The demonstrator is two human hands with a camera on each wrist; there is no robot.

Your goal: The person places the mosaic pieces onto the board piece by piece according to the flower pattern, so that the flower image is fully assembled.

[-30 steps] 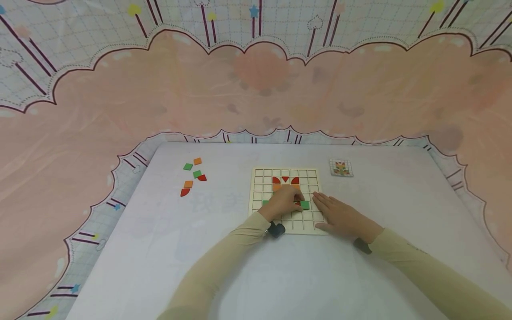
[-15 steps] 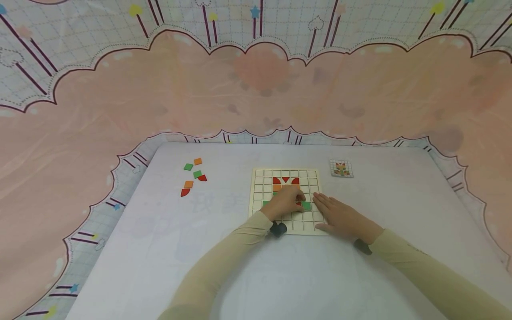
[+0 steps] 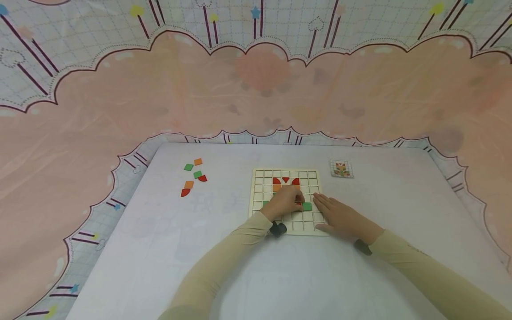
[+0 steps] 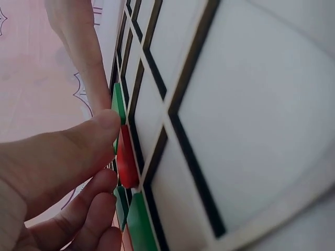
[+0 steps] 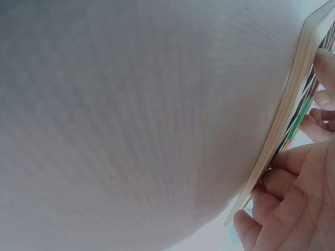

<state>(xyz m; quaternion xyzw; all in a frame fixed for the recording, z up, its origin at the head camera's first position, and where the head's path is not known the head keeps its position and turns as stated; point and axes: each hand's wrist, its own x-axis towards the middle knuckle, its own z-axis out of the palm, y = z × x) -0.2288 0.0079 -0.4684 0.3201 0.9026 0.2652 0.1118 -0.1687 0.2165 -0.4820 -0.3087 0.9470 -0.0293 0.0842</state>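
My left hand (image 3: 283,199) is over the gridded puzzle board (image 3: 288,224) with its fingers curled. Its thumb and fingers pinch close about a square green tile (image 3: 307,206). In the left wrist view the thumb tip touches that green tile (image 4: 118,102), right beside a red tile (image 4: 126,158); the index fingertip is partly hidden. Flat, with straight fingers, my right hand (image 3: 340,215) rests along the board's right edge. Red quarter circles (image 3: 295,181), a red triangle (image 3: 286,180) and an orange tile (image 3: 277,188) lie on the board; the left hand covers other tiles.
Loose orange, green and red tiles (image 3: 189,185) lie on the white table (image 3: 224,258) left of the board. A small pattern card (image 3: 342,169) with a coloured design lies behind the right hand. A patterned cloth (image 3: 240,106) hangs beyond the table.
The green tile under the left fingertips has shifted slightly to the right on the board, and the left hand has moved with it. My right hand has stayed in place.
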